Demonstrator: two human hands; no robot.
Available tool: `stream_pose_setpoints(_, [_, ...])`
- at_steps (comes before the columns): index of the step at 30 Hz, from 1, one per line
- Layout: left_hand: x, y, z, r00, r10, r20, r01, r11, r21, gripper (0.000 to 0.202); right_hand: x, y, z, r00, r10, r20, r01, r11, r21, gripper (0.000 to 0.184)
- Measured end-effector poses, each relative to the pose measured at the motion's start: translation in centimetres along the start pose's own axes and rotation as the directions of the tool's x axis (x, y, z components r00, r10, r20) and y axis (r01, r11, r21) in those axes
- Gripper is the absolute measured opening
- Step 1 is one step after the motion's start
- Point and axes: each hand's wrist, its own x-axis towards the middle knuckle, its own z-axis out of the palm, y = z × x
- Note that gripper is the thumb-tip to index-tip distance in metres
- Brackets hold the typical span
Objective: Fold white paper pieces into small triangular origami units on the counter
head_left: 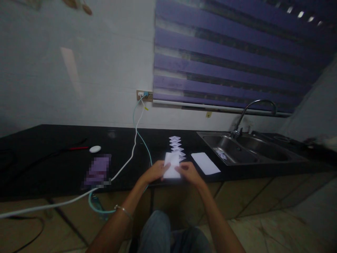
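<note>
Both hands meet at the front edge of a black countertop point(52, 165). My left hand point(155, 172) and my right hand point(188, 173) pinch the sides of a white sheet of paper point(171, 165) lying on the counter. Fingers of both hands are closed on its edges. Just behind the sheet runs a row of several small folded white paper pieces point(176, 144). A flat white rectangular sheet point(205, 163) lies to the right of my right hand.
A steel sink point(237, 149) with a curved tap point(256, 105) sits at the right. White and teal cables point(135, 140) run from a wall socket point(144, 95) across the counter. A small white round object point(95, 149) and a purple blurred item point(98, 171) lie to the left.
</note>
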Motion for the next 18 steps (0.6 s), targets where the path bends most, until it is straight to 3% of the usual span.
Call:
stream_pose_setpoints(8, [0.04,0.17,-0.10,0.997,-0.070,-0.041,0.077,0.978,0.194,0.065,-0.02,-0.02,-0.02,1.000,0.010,-0.002,-0.010,1.000,0.014,0.044])
stream_pose_setpoints(18, [0.40,-0.45,-0.12,0.998,-0.036,-0.044,0.039,0.997,0.066,0.062,0.06,-0.10,-0.01,1.000,0.017,-0.002,-0.018,1.000,-0.006,0.044])
